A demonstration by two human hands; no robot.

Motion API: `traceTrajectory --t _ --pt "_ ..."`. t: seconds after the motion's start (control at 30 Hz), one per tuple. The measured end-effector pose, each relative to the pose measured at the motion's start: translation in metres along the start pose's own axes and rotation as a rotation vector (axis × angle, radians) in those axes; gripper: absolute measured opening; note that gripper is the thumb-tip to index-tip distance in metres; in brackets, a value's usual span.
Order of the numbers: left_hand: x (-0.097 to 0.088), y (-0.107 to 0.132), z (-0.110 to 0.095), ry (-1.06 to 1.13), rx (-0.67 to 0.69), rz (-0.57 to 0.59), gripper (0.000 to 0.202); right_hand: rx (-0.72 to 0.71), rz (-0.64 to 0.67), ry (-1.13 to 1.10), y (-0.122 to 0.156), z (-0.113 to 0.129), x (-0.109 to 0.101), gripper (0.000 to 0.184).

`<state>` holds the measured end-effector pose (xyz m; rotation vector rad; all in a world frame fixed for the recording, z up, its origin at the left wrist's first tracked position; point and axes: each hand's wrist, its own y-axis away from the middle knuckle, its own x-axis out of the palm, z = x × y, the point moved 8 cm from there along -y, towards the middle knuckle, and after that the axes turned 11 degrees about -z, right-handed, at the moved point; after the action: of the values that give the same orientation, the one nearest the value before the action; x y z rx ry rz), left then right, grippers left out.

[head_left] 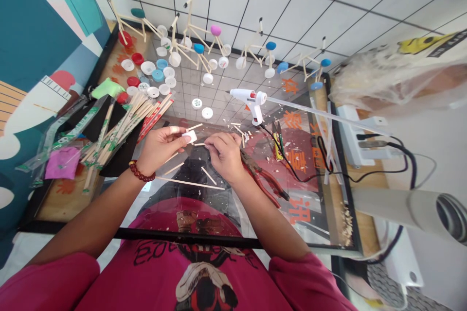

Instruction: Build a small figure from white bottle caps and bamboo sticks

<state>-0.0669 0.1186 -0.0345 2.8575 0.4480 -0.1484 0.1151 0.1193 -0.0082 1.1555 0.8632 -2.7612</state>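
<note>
My left hand pinches a small white bottle cap between thumb and fingers, just above the glass tabletop. My right hand is closed in a pinch on a short thin wooden stick whose end meets the cap. A red bead bracelet sits on my left wrist. Loose wooden sticks lie on the glass under my hands. Red-handled pliers rest just right of my right hand.
A white glue gun stands behind my hands, its black cord running right to a power strip. Wrapped chopsticks pile at left, coloured bottle caps behind them. Several stick-and-cap models line the back. Small snips lie nearby.
</note>
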Motion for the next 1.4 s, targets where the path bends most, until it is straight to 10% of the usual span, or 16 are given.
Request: traceTrajectory --t 1.4 --pt "0.0012 -0.0003 -0.0012 0.074 -0.062 -0.001 0.045 0.062 0.040 0.037 -0.0019 -0.0021 0.0005 0.014"
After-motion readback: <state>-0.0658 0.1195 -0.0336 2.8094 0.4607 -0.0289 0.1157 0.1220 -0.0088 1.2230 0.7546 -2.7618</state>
